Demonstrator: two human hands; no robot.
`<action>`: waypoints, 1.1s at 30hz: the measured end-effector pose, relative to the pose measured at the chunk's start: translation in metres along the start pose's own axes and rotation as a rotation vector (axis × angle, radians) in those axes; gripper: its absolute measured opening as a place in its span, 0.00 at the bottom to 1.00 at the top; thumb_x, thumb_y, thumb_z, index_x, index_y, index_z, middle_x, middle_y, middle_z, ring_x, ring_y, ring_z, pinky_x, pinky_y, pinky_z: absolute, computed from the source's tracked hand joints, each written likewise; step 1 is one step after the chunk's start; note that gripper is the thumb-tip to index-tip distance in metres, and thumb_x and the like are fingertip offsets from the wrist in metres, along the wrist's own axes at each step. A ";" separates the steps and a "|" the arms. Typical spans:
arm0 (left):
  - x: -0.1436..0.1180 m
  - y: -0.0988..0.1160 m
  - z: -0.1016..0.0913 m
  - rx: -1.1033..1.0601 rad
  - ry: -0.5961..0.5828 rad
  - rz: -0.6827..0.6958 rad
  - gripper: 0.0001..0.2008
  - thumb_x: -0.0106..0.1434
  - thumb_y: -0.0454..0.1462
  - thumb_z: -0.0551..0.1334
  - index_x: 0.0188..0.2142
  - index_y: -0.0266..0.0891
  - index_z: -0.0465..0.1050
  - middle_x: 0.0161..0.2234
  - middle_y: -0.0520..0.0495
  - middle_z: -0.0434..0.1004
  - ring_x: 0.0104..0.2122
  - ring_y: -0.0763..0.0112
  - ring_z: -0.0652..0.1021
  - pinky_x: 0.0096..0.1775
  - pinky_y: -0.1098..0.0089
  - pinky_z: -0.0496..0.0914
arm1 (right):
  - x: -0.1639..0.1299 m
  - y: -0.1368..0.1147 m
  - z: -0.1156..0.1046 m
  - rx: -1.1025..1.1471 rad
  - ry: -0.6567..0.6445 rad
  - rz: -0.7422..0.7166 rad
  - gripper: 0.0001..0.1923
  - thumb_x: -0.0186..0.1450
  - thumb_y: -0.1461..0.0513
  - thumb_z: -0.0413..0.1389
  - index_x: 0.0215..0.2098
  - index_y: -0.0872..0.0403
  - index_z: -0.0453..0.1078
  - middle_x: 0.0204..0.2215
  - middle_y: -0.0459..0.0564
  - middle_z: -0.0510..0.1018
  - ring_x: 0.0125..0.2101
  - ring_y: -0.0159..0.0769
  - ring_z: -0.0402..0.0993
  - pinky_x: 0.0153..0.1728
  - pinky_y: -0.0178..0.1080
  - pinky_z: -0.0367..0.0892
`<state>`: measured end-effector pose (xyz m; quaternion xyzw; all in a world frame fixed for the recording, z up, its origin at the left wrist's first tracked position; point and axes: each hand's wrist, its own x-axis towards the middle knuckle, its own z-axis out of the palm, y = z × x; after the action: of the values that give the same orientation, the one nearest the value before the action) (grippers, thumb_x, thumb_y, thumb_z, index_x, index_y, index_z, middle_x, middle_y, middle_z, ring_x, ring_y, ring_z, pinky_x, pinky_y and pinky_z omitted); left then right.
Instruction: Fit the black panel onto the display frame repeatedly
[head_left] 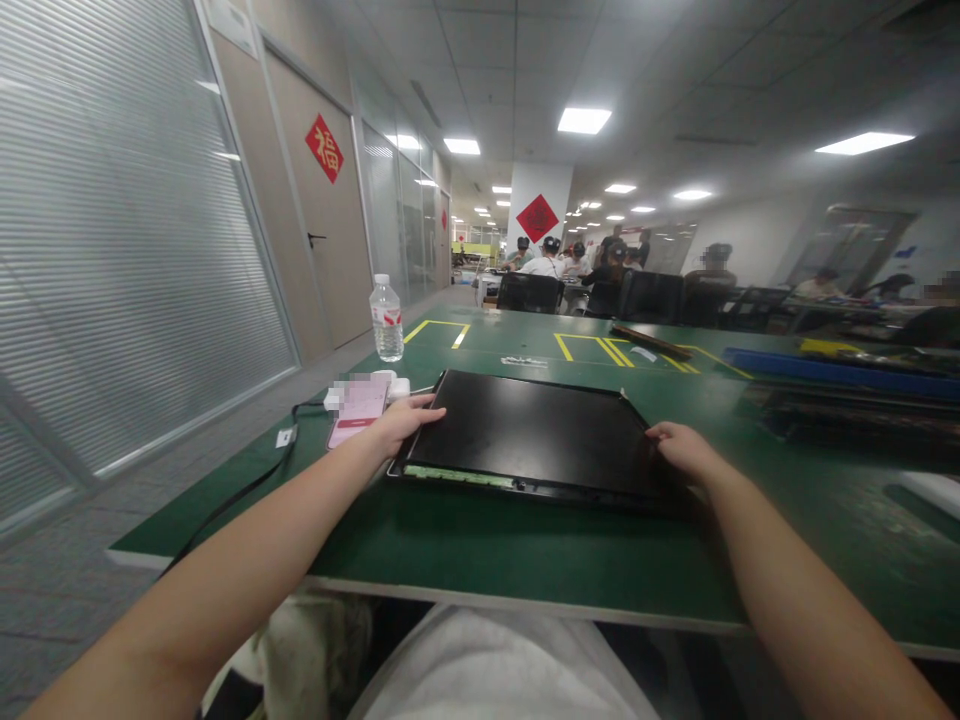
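Panel (536, 435), flat, rectangular, matte black face, thin dark frame with a pale strip along its near edge; lies on the green table (525, 555), long axis running left to right, near edge facing the person. Left hand (401, 420): fingers extended, laid over the panel's left edge, loosely gripping. Right hand (679, 447): curled over the right edge, holding it. Pink phone (358, 408), glossy, just left of the left hand. Clear plastic water bottle (387, 318), upright, behind.

Black panel (529, 432) on yellow-lined green table (465, 540)
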<state>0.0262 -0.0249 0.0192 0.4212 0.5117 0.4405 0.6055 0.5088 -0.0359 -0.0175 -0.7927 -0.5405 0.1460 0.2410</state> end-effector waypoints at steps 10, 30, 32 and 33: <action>0.004 -0.004 -0.001 -0.030 -0.025 0.053 0.32 0.54 0.30 0.72 0.58 0.38 0.70 0.28 0.47 0.83 0.25 0.63 0.83 0.29 0.66 0.78 | 0.004 0.005 0.002 0.056 -0.029 0.006 0.19 0.55 0.71 0.53 0.41 0.53 0.79 0.38 0.53 0.83 0.38 0.40 0.79 0.40 0.36 0.71; -0.003 0.005 0.004 -0.212 -0.158 0.360 0.31 0.50 0.31 0.73 0.54 0.34 0.74 0.54 0.38 0.79 0.54 0.53 0.78 0.55 0.58 0.72 | 0.005 0.003 0.001 0.180 0.075 0.002 0.21 0.57 0.58 0.61 0.49 0.53 0.78 0.37 0.55 0.82 0.41 0.46 0.79 0.45 0.43 0.71; -0.003 0.004 0.005 -0.206 -0.183 0.415 0.34 0.50 0.32 0.74 0.57 0.35 0.72 0.57 0.38 0.77 0.58 0.51 0.75 0.58 0.55 0.69 | 0.003 0.000 0.000 0.204 0.107 0.004 0.20 0.59 0.56 0.61 0.47 0.54 0.79 0.41 0.57 0.82 0.44 0.48 0.78 0.47 0.44 0.71; -0.003 0.004 0.005 -0.203 -0.185 0.443 0.35 0.49 0.33 0.74 0.58 0.35 0.71 0.58 0.38 0.75 0.59 0.51 0.73 0.59 0.54 0.68 | 0.002 -0.002 -0.001 0.221 0.112 0.013 0.18 0.59 0.55 0.61 0.46 0.54 0.79 0.41 0.58 0.82 0.46 0.49 0.78 0.48 0.45 0.70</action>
<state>0.0304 -0.0269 0.0248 0.4985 0.3027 0.5710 0.5778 0.5085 -0.0340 -0.0160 -0.7717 -0.5018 0.1618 0.3557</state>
